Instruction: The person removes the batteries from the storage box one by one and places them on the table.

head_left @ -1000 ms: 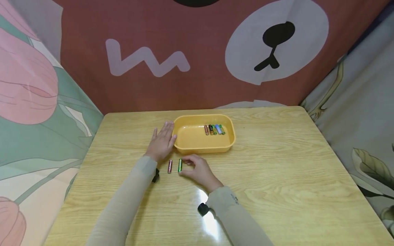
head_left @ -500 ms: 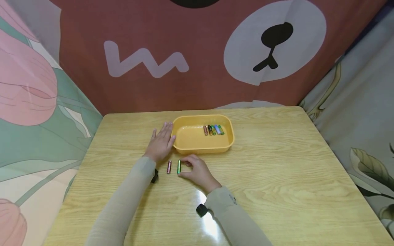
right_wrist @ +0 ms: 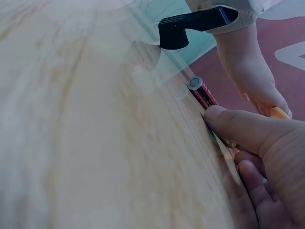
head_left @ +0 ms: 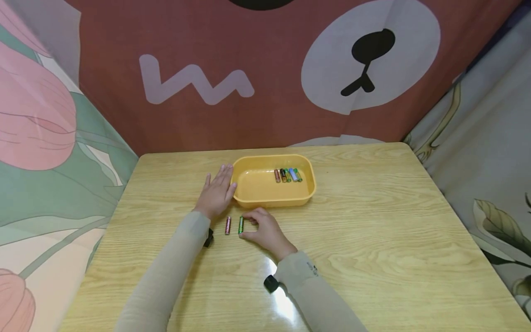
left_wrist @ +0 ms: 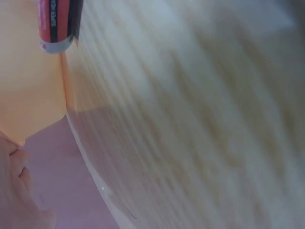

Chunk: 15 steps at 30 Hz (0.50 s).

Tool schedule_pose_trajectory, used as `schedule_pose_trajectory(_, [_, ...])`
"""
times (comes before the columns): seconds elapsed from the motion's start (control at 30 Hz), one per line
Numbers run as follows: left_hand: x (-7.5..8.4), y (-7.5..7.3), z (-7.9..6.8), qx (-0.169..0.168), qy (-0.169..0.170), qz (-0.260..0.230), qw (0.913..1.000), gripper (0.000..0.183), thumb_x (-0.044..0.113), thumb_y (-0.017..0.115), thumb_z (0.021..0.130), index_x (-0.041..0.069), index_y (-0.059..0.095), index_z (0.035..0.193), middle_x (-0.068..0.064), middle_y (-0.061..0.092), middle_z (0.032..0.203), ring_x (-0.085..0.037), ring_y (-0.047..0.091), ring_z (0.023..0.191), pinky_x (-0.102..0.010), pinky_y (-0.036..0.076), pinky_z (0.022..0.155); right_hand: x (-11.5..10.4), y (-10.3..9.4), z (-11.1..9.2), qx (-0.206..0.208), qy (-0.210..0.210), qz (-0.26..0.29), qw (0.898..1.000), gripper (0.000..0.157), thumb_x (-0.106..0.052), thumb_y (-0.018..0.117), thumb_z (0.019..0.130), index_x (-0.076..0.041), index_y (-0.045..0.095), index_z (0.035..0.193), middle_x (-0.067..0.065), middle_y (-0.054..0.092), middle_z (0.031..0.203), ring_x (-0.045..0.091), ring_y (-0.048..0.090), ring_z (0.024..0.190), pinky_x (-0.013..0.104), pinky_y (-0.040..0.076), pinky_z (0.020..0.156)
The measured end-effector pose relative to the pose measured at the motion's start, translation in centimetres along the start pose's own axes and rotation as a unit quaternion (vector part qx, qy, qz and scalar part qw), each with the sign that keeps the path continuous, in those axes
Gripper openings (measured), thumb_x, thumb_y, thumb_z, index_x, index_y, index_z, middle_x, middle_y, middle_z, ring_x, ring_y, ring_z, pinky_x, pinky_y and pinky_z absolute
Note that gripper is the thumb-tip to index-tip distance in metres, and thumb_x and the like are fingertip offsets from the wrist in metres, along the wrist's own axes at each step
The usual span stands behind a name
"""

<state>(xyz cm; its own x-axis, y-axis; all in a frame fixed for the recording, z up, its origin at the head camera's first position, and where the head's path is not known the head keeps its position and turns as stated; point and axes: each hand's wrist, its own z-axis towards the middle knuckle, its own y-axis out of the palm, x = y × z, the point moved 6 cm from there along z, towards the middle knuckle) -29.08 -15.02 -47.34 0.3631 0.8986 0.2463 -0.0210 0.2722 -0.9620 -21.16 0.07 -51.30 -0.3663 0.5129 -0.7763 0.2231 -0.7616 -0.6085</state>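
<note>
My left hand (head_left: 215, 193) lies with its fingers stretched along the left wall of a yellow plastic tray (head_left: 269, 203), touching it. My right hand (head_left: 267, 233) pinches a green battery (head_left: 241, 225) lengthwise on the table in front of the tray, thumb at its near end and forefinger at its far end. Just left of it lies a red battery (head_left: 227, 225), roughly parallel and apart from it. The left wrist view shows this red battery (left_wrist: 55, 24) at the top edge. In the right wrist view the thumb hides most of the green battery.
Inside the tray, several batteries (head_left: 284, 175) lie side by side towards the right. The wood-grain table (head_left: 373, 221) reaches back to a reddish-brown printed cloth (head_left: 274, 120). Patterned cloths (head_left: 489, 152) hang at both sides. Black wrist cameras (head_left: 271, 283) sit below the wrists.
Both hands keep their places, and the view has shifted only slightly. The shine and markings on the green battery look a little different between the right fingers.
</note>
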Motion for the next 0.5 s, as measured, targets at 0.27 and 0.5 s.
schedule_pose_trajectory(0.27, [-0.09, 0.18, 0.04, 0.004, 0.003, -0.001, 1.0, 0.061, 0.046, 0.018, 0.102, 0.013, 0.006, 0.152, 0.0, 0.008, 0.157, -0.013, -0.002, 0.143, -0.052, 0.004, 0.113, -0.03, -0.04, 0.07, -0.009, 0.016, -0.002, 1.0, 0.053, -0.03, 0.083, 0.07, -0.012, 0.065, 0.117, -0.003, 0.055, 0.1, 0.009, 0.051, 0.087, 0.024, 0.047, 0.079])
schedule_pose_trajectory(0.5, [-0.05, 0.12, 0.09, 0.005, 0.004, -0.003, 1.0, 0.061, 0.045, 0.02, 0.102, 0.012, 0.007, 0.152, -0.002, 0.01, 0.157, -0.014, 0.0, 0.143, -0.053, 0.004, 0.113, -0.17, -0.16, -0.02, -0.013, 0.02, 0.001, 1.0, 0.054, -0.029, 0.083, 0.071, -0.012, 0.064, 0.119, -0.002, 0.056, 0.101, 0.01, 0.051, 0.088, 0.024, 0.047, 0.08])
